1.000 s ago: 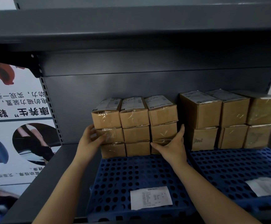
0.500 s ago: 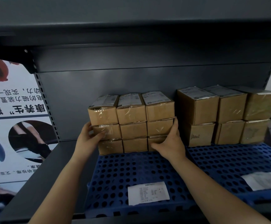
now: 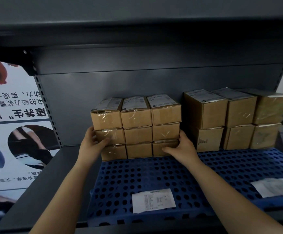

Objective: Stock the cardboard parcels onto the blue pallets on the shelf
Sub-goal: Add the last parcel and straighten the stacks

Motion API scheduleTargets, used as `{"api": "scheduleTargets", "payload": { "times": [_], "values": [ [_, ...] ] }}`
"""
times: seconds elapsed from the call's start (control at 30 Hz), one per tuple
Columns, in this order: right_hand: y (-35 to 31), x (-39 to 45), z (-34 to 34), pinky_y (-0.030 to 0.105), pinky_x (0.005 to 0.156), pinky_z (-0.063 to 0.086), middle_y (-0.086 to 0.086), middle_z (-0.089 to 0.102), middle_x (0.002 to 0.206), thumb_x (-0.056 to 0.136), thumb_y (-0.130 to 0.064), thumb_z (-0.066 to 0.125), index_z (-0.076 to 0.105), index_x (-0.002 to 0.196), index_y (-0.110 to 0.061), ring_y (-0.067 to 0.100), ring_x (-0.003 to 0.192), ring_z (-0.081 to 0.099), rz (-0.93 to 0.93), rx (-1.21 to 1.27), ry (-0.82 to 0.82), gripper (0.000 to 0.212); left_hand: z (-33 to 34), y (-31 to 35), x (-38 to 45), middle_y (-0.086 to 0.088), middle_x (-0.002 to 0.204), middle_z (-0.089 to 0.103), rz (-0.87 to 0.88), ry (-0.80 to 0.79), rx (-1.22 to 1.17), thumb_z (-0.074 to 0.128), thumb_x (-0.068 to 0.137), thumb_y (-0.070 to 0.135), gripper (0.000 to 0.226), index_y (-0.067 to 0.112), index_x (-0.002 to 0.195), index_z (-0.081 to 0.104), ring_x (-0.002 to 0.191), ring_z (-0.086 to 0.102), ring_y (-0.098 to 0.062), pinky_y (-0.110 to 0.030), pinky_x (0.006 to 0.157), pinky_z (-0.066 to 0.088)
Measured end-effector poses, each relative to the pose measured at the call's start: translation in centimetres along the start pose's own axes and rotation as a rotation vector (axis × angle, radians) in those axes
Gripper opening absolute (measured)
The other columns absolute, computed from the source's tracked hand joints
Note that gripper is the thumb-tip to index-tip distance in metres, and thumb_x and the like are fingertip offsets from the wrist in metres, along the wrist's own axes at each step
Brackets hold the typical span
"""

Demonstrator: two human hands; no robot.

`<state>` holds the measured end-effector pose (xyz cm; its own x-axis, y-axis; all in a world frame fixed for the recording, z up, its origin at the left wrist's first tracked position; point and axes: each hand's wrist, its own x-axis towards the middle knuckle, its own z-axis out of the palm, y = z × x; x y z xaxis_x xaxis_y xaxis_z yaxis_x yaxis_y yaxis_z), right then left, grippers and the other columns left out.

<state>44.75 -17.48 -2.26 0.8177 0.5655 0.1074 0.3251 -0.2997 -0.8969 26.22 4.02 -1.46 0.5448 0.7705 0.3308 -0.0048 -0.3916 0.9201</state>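
Cardboard parcels [image 3: 136, 126], taped and stiff, stand three high at the back of the blue pallet [image 3: 137, 179]. The left hand [image 3: 91, 145] and right hand [image 3: 182, 146] clasp the stack's sides, thumbs in front. Probably light; best gripped at the rigid corners, since the tape looks slippery.

- I stand at a stockroom or shop shelf: grey metal shelving [image 3: 137, 92] with slotted uprights.
- Taped cardboard parcels [image 3: 137, 125] stacked on blue perforated pallets [image 3: 137, 179].
- A printed advertising poster [image 3: 10, 132] hangs beside me.

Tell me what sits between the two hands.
In the head view, the block of small parcels, three wide, sits between the left hand and the right hand.
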Motion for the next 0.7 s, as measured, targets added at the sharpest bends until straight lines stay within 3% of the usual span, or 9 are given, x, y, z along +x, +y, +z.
{"api": "scheduleTargets", "payload": {
  "times": [0.13,0.27,0.43,0.57,0.7],
  "values": [
    [0.0,-0.4,-0.5,0.020,0.098,0.030,-0.004,0.043,0.137,0.077,-0.013,0.075,0.017,0.150,-0.018,0.012,0.124,0.040,0.013,0.088,-0.041,0.094,0.2,-0.1,0.0,-0.005,0.129,0.054,0.003,-0.028,0.010,0.072,0.078,0.014,0.065,0.020,0.135,0.040,0.116,0.053,-0.022,-0.042,0.097,0.046],
    [-0.1,-0.5,-1.2,0.020,0.096,0.032,0.000,0.049,0.135,0.080,-0.015,0.072,0.029,0.146,-0.019,0.007,0.112,0.042,-0.018,0.077,-0.033,0.078,0.0,-0.1,0.2,-0.005,0.130,0.054,-0.006,-0.045,0.005,0.071,0.079,0.014,0.066,0.022,0.136,0.039,0.118,0.053,-0.023,-0.047,0.099,0.045],
    [-0.5,-0.6,-1.3,0.019,0.093,0.033,-0.002,0.051,0.130,0.081,-0.020,0.072,0.033,0.143,-0.019,0.005,0.108,0.042,-0.058,0.034,-0.051,0.073,0.1,-0.2,0.2,-0.004,0.126,0.055,-0.002,-0.010,0.048,0.069,0.081,0.013,0.060,0.018,0.134,0.042,0.111,0.056,-0.024,-0.042,0.092,0.048],
    [-0.7,-0.7,-1.2,0.018,0.091,0.034,-0.001,0.052,0.131,0.083,-0.019,0.070,0.032,0.143,-0.018,0.005,0.105,0.042,-0.063,0.012,-0.055,0.072,0.1,-0.1,-0.1,0.000,0.122,0.055,0.012,-0.007,0.040,0.067,0.083,0.010,0.056,0.015,0.133,0.043,0.108,0.055,-0.021,-0.028,0.081,0.046],
    [-1.0,-0.8,-1.3,0.017,0.091,0.032,-0.003,0.050,0.129,0.085,-0.020,0.068,0.029,0.145,-0.018,0.006,0.109,0.042,-0.062,0.008,-0.072,0.071,0.1,0.0,-0.2,0.000,0.120,0.055,0.008,-0.006,0.039,0.067,0.082,0.010,0.056,0.017,0.132,0.043,0.105,0.055,-0.019,-0.031,0.082,0.045]
  ]
}}
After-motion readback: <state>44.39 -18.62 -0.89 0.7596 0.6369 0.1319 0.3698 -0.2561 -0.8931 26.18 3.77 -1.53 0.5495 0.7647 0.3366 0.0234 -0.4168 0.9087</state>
